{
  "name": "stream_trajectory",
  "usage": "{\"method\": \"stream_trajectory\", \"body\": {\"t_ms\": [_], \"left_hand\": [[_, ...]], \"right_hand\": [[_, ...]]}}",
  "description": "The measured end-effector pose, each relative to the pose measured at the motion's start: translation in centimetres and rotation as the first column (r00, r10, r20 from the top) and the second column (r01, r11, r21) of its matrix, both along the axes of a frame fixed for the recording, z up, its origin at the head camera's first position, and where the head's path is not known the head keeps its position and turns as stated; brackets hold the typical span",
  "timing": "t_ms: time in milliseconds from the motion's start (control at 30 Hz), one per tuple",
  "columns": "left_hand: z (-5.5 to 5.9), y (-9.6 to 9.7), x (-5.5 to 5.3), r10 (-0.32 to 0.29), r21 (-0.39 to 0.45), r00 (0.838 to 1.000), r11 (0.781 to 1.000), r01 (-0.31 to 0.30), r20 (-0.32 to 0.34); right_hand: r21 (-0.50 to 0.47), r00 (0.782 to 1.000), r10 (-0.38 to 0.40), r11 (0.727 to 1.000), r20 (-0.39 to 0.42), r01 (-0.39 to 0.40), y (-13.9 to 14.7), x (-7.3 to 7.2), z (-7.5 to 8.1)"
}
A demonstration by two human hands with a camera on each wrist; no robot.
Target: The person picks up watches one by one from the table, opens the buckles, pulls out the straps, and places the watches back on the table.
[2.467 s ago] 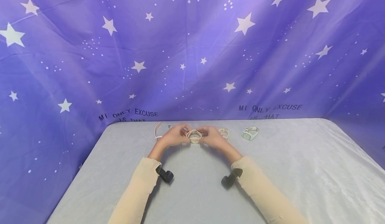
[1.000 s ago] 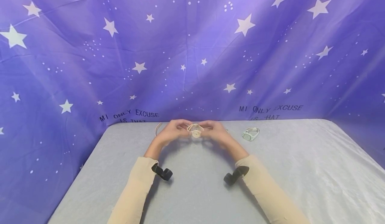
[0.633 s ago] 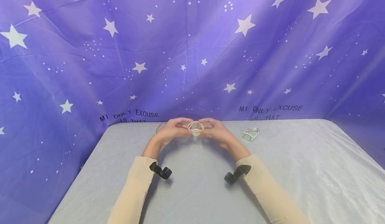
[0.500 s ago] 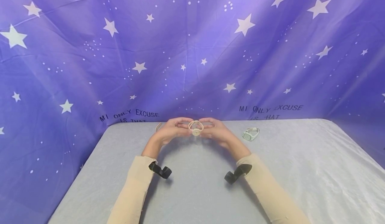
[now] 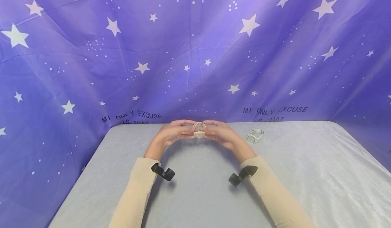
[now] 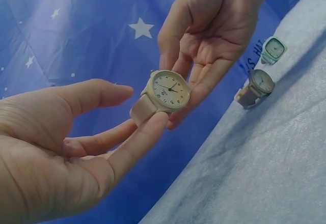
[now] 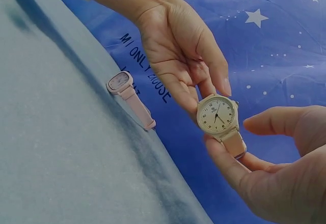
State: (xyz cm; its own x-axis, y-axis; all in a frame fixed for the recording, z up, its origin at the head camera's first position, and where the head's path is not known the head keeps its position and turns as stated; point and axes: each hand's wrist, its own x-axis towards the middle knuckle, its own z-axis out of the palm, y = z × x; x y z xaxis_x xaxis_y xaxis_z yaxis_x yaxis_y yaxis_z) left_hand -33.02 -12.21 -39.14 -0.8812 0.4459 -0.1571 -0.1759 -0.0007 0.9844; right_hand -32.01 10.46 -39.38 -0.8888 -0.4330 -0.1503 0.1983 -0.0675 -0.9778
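Observation:
Between my two hands a cream wristwatch (image 5: 200,134) is held up over the far part of the table, its round dial facing me. Fingertips of my left hand (image 5: 174,133) grip one side of the watch. On the other side the fingertips of my right hand (image 5: 222,133) grip it too. In the left wrist view the watch's dial (image 6: 170,89) has black numerals, and its light strap (image 6: 143,110) curves behind the left fingers. One finger of each hand stands out straight, apart from the watch.
To the right lies a mint-green watch (image 5: 254,136). A tan-strapped round watch (image 6: 257,85) sits beside it in the left wrist view. A pink watch (image 7: 122,83) rests on the left side. A purple star-printed curtain (image 5: 195,51) hangs behind the grey-covered table (image 5: 198,194).
Both hands have lifted the cream watch slightly and moved it a little farther away. The fingers have shifted on it in the last half second. The mint-green watch has stayed put.

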Motion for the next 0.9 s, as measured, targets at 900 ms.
{"method": "stream_trajectory", "body": {"t_ms": [900], "left_hand": [[1.8,0.3,0.9,0.018,-0.011,0.998,1.0,-0.019,-0.063]], "right_hand": [[-0.003,0.995,-0.067,0.998,-0.071,0.067,0.2,1.1,2.4]]}}
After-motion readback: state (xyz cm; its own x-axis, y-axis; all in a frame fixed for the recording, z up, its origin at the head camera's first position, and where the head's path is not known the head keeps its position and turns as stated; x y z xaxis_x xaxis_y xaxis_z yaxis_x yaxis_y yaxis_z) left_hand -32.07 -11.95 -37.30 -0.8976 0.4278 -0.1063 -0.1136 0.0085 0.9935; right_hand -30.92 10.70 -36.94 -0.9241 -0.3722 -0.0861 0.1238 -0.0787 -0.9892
